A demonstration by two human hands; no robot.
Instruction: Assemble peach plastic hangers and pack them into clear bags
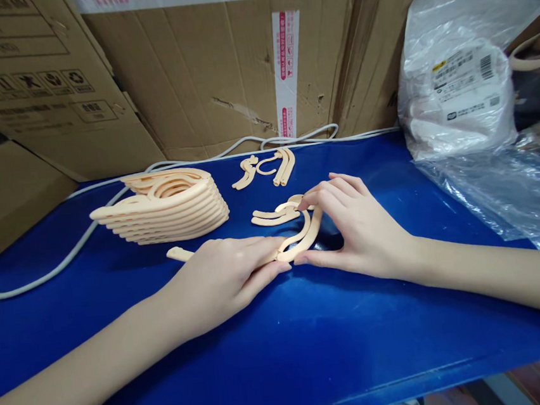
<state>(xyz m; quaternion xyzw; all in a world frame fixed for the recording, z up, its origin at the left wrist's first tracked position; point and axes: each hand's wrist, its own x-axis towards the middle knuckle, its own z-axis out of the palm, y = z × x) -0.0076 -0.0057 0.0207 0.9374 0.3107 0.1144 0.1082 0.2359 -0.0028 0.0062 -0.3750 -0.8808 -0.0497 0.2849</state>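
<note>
A flat, peach-coloured curved rubber piece (302,236) lies on the blue table top (284,347). My left hand (224,277) lies flat on one end of it, fingers stretched out and pressing it down. My right hand (353,226) pinches the curved end between thumb and fingertips. Just behind the fingers lie a few loose curved strips (276,216) of the same material.
A stack of several peach moulded sheets (165,206) sits at the back left. More trimmed strips (267,168) lie at the back centre. A white cable (52,271) runs along the left. Cardboard boxes (200,69) stand behind, and a plastic bag (460,95) with white parts at right.
</note>
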